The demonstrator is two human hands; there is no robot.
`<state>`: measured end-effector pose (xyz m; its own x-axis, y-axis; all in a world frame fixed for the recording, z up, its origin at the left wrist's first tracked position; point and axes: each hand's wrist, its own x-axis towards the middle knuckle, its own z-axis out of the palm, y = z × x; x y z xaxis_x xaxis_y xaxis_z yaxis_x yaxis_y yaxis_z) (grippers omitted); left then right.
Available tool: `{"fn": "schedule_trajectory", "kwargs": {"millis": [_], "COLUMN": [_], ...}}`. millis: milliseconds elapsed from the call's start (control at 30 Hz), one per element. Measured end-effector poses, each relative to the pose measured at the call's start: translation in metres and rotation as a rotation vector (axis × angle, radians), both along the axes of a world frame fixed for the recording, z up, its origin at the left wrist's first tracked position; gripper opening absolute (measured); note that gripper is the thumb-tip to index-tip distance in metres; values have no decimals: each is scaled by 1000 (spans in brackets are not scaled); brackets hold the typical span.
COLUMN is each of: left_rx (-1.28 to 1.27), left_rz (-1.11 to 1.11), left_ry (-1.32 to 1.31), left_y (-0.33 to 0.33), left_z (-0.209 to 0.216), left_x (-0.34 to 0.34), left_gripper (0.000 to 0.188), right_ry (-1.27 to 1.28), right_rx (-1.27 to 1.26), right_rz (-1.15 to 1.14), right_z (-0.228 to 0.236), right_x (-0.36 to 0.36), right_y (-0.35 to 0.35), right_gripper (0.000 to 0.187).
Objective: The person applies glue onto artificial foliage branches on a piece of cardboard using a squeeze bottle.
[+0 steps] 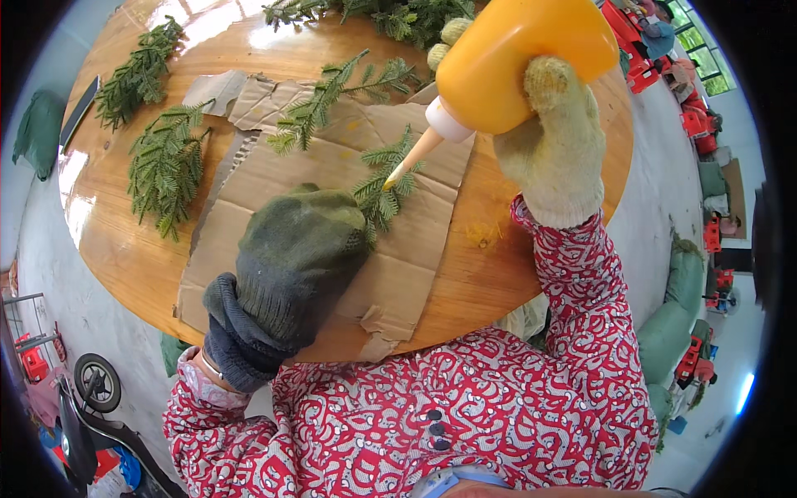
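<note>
My right hand (554, 137), in a pale knit glove, grips a yellow squeeze bottle (519, 62) tilted nozzle-down. Its long tapered nozzle (415, 156) has a yellow tip that meets a small evergreen sprig (387, 184) over the cardboard sheet (332, 183). Closed at the sprig's left edge is my left hand (305, 245), in a dark grey and green glove. It appears to hold the sprig, though its fingertips are mostly hidden. Farther up the cardboard lies another branching sprig (320, 104).
Evergreen sprigs (168, 170) lie left of the cardboard on the round wooden table (124, 241), with another sprig (141, 73) behind. A heap of greenery (390, 18) sits at the far edge. A wheeled vehicle (97, 383) stands lower left; green sacks (672, 324) lie right.
</note>
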<state>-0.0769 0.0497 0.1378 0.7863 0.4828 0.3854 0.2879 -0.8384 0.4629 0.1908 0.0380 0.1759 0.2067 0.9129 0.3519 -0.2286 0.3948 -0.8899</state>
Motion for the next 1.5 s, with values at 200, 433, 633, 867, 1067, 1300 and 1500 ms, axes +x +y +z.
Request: {"fn": "schedule_trajectory", "kwargs": {"millis": [200,433,633,867,1067,1300,1500], "left_rx": [-32,7,-23,-18,-48,-50,-28], "left_rz": [13,14,12,15,12,3,23], "left_ry": [7,30,43,34,31,87,24], "left_y": [1,0,1,0,1,0,-2], "left_z": [5,4,6,6,9,16,7], "left_x": [4,2,3,3,5,8,6], "left_gripper": [31,31,31,29,29,30,30], "right_ry": [-28,-63,-173,-390,-437,213,236], "right_rx": [-6,15,5,26,14,20,-10], "right_rz": [-25,-67,-125,-216,-260,-30,-50], "right_z": [-2,-3,-4,5,-2,3,3], "right_x": [2,6,12,3,12,9,8], "right_y": [0,-2,-2,-3,-1,3,5], "right_gripper": [51,50,47,41,39,27,28]}}
